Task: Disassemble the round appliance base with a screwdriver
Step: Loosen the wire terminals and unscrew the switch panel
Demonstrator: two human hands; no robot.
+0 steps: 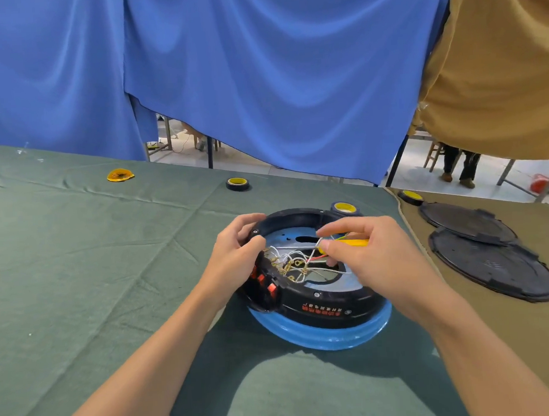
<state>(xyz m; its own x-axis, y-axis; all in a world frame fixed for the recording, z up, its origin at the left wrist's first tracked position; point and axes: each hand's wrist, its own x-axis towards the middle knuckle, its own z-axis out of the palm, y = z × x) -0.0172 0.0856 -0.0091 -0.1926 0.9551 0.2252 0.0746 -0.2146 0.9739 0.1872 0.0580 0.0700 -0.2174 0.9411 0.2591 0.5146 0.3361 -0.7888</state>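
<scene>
Round base (324, 304) sits mid-table on the green cloth (109, 266), cavity up. Screwdriver (355, 242) lies nearly level across it, handle right, tip left toward the wires (297, 261). My right hand (376, 259) pinches the handle. My left hand (234, 258) grips the near-left rim, closest to the wires.

One wide-angle view is taken from the head, directed forward and down. The left hand (237, 253) and right hand (377, 259) are seen close, just below centre; hung blue cloth (259, 80) is caught well beyond them.
</scene>
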